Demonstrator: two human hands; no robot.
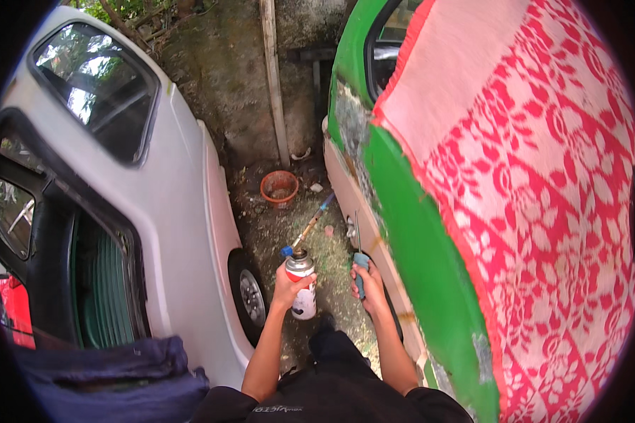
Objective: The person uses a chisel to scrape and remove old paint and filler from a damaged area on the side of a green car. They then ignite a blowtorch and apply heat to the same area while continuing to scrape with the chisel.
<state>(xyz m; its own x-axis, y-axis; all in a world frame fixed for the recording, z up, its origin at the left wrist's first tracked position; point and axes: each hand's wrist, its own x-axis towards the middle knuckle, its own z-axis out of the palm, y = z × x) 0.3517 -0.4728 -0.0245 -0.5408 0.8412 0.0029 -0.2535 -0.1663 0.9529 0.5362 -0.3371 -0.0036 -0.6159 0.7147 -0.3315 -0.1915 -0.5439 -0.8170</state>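
Right grip [369, 283] hides most of the scraper handle [360, 262].

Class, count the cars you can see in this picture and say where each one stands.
2. A white car stands on the left, its wheel beside the left hand. A green car stands on the right, partly under a red patterned cloth. Others may be hidden.

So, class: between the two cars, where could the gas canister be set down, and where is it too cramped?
Free: bare ground between the white car and the orange bowl, and past the torch tip toward the wall. Crowded: beside the green car, where the left hand grips the canister and the right hand a scraper.
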